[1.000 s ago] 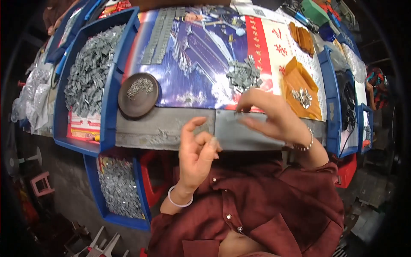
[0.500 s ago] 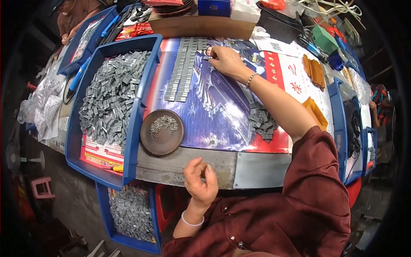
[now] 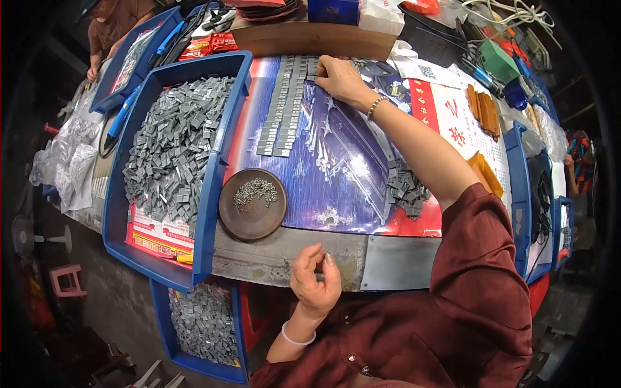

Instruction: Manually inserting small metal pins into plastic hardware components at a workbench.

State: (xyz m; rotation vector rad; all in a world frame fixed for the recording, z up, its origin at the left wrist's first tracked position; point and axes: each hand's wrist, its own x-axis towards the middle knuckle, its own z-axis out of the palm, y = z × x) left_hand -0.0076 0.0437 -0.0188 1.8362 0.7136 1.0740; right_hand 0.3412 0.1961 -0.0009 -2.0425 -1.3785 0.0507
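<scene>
My right hand [image 3: 341, 79] reaches to the far part of the poster-covered table, finger and thumb pinching a small grey plastic block [image 3: 311, 78]. That block is at the right side of long, neat rows of grey blocks [image 3: 281, 119]. My left hand [image 3: 315, 281] hovers over the table's near edge, fingers loosely curled and thumb apart, with nothing visible in it. Left of the poster's middle stands a round brown dish [image 3: 252, 226] holding tiny metal parts [image 3: 257, 193]. Beneath my right forearm lies a loose pile of grey blocks [image 3: 405, 189].
A large blue tray [image 3: 211, 187] of loose grey blocks stands left; another blue tray [image 3: 165, 323] sits lower. A wooden box [image 3: 310, 41] bounds the far side. Amber plastic pieces [image 3: 482, 111] lie right. A metal plate [image 3: 400, 264] covers the near edge. Another person [image 3: 113, 29] works far left.
My right hand has brought the grey block slightly farther away, up against the rows. My left hand stays raised, a little lower in view. The whole view has shifted slightly.
</scene>
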